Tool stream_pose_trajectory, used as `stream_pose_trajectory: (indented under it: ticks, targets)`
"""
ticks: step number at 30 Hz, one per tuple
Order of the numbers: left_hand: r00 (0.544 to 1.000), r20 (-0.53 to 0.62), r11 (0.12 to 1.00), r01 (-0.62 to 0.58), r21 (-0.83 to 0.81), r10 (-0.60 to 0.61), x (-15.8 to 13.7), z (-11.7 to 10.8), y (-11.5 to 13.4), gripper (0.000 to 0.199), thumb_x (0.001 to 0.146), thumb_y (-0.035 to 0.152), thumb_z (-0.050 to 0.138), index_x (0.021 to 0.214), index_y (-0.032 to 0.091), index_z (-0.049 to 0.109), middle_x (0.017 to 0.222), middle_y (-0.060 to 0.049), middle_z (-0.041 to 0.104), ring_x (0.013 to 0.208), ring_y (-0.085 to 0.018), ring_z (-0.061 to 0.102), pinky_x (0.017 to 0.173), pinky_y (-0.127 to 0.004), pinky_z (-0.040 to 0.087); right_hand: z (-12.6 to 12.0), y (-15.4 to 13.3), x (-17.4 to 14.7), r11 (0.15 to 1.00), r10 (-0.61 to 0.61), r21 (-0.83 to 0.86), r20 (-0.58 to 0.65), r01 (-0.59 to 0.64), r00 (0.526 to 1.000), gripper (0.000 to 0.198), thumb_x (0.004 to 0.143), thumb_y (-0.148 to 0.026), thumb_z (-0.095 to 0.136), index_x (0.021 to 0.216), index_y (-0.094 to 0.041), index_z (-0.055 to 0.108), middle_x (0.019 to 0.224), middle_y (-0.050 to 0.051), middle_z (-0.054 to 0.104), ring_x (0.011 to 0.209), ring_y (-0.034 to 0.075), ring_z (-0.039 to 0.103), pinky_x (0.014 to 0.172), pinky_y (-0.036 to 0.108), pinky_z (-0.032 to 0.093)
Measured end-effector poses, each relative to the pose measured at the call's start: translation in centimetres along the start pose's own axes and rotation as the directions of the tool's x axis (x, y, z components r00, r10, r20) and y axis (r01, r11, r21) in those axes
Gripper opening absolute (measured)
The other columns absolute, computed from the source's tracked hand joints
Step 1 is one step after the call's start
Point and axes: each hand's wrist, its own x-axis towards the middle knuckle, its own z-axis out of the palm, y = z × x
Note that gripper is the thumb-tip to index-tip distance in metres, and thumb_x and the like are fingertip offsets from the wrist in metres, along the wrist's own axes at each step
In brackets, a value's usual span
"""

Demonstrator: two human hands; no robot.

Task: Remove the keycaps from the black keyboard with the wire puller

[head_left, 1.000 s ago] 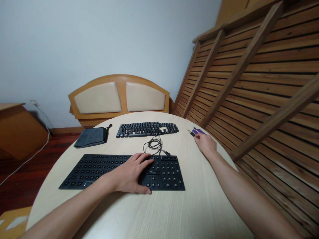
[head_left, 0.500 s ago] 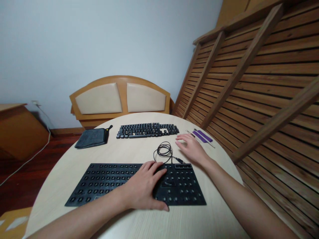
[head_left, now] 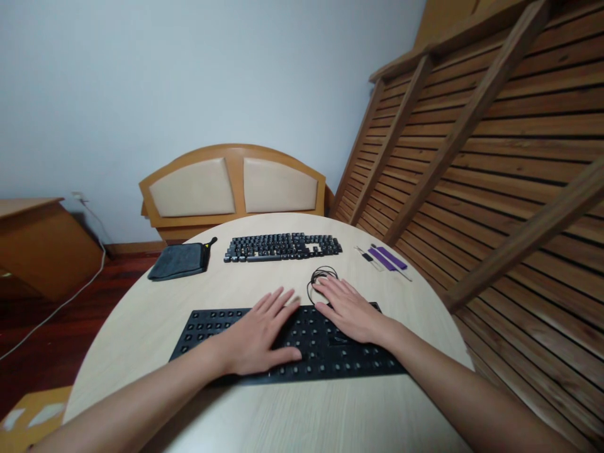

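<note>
A black keyboard base (head_left: 302, 365) without keycaps lies on the round table near its front. My left hand (head_left: 258, 333) rests on the left-middle part of the base, fingers stretched out and thumb apart. Over the base's right part lies my right hand (head_left: 352, 311), open, its fingers reaching past the back edge toward a coiled black cable (head_left: 324, 272). The hand hides part of the cable and its plug. Farther back, loose black keycaps (head_left: 264, 245) are laid out in keyboard order, with a gap at their right.
A dark grey zip pouch (head_left: 179, 260) stands at the table's left. Purple strips (head_left: 384, 258) and a small wire tool (head_left: 367, 256) lie at the right. The pale round table (head_left: 302, 415) is bordered by a wooden slatted panel (head_left: 472, 157) and a padded headboard (head_left: 236, 182).
My right hand has come down and left from near the tools onto the base. The base has shifted to the right; my left hand sits slightly farther left and up.
</note>
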Motion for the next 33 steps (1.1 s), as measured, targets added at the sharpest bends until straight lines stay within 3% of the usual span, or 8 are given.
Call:
stream_pose_trajectory:
  ticks: [4, 7, 10, 12, 16, 19, 26, 33]
  targets:
    - [0.927, -0.256, 0.936, 0.319, 0.146, -0.276, -1.2, -1.4, -7.2, 0.069, 0.095, 0.058, 0.036, 0.146, 0.012, 0.037, 0.158, -0.017, 0.027, 0.146, -0.034, 0.020, 0.118, -0.049, 0.020, -0.5, 1.6, -0.4, 0.999, 0.049, -0.014, 0.004, -0.049, 0.999, 0.059, 0.098, -0.058, 0.031, 0.142, -0.024, 0.047, 0.152, 0.010, 0.040, 0.142, 0.032, 0.033, 0.115, 0.057, 0.023]
    - [0.747, -0.436, 0.765, 0.619, 0.180, -0.502, -2.0, -2.7, -13.1, 0.066, 0.094, 0.053, 0.037, 0.140, 0.006, 0.043, 0.153, -0.021, 0.034, 0.140, -0.035, 0.033, 0.116, -0.045, 0.024, -1.1, 3.1, -0.8, 0.997, 0.073, -0.008, 0.017, -0.072, 0.997, 0.057, 0.098, -0.058, 0.031, 0.139, -0.024, 0.051, 0.149, 0.010, 0.045, 0.140, 0.031, 0.037, 0.115, 0.057, 0.025]
    - [0.541, -0.498, 0.568, 0.815, 0.113, -0.677, -3.2, -3.6, -17.4, 0.070, 0.093, 0.054, 0.036, 0.138, 0.000, 0.043, 0.148, -0.027, 0.038, 0.135, -0.038, 0.039, 0.111, -0.046, 0.031, -1.7, 4.5, -0.9, 0.992, 0.126, -0.020, 0.040, -0.126, 0.991, 0.058, 0.097, -0.060, 0.030, 0.138, -0.024, 0.052, 0.148, 0.010, 0.046, 0.140, 0.031, 0.036, 0.115, 0.056, 0.024]
    - [0.481, -0.506, 0.503, 0.858, 0.104, -0.716, -4.2, -3.8, -18.9, 0.077, 0.090, 0.059, 0.041, 0.144, 0.004, 0.038, 0.149, -0.027, 0.036, 0.134, -0.042, 0.038, 0.108, -0.050, 0.031, -1.9, 5.2, -0.9, 0.986, 0.165, -0.038, 0.047, -0.163, 0.985, 0.060, 0.097, -0.061, 0.029, 0.137, -0.023, 0.053, 0.149, 0.011, 0.045, 0.140, 0.031, 0.036, 0.115, 0.056, 0.024]
    - [0.431, -0.471, 0.448, 0.890, 0.082, -0.769, -5.1, -3.4, -19.9, 0.076, 0.087, 0.064, 0.041, 0.145, 0.015, 0.040, 0.150, -0.023, 0.036, 0.132, -0.046, 0.038, 0.104, -0.057, 0.032, -2.0, 5.9, -1.0, 0.984, 0.174, -0.038, 0.005, -0.174, 0.985, 0.060, 0.096, -0.061, 0.032, 0.137, -0.022, 0.052, 0.148, 0.011, 0.045, 0.140, 0.031, 0.036, 0.115, 0.057, 0.024]
    - [0.435, -0.437, 0.444, 0.892, 0.088, -0.787, -5.0, -3.2, -20.0, 0.065, 0.088, 0.058, 0.041, 0.136, 0.015, 0.054, 0.146, -0.022, 0.044, 0.126, -0.046, 0.045, 0.099, -0.055, 0.037, -1.8, 6.0, -1.1, 0.987, 0.159, -0.029, -0.035, -0.160, 0.987, 0.058, 0.096, -0.060, 0.035, 0.137, -0.023, 0.051, 0.147, 0.010, 0.048, 0.140, 0.031, 0.037, 0.115, 0.058, 0.024]
    - [0.420, -0.470, 0.432, 0.898, 0.088, -0.776, -6.3, -4.8, -18.9, 0.048, 0.098, 0.034, 0.026, 0.124, 0.007, 0.057, 0.103, -0.022, 0.068, 0.090, -0.038, 0.066, 0.076, -0.047, 0.048, -1.8, 6.1, -1.0, 0.990, 0.129, -0.049, -0.057, -0.132, 0.990, 0.055, 0.096, -0.057, 0.036, 0.135, -0.022, 0.051, 0.145, 0.011, 0.049, 0.137, 0.030, 0.040, 0.114, 0.055, 0.027]
    - [0.348, -0.655, 0.408, 0.911, 0.066, -0.671, -7.9, -6.2, -15.8, 0.050, 0.103, 0.036, 0.004, 0.146, 0.024, 0.025, 0.145, -0.010, 0.042, 0.108, -0.035, 0.058, 0.080, -0.046, 0.047, -1.9, 5.8, -1.2, 0.990, 0.121, -0.068, -0.060, -0.125, 0.991, 0.057, 0.097, -0.057, 0.034, 0.137, -0.019, 0.048, 0.147, 0.014, 0.045, 0.139, 0.031, 0.037, 0.114, 0.058, 0.024]
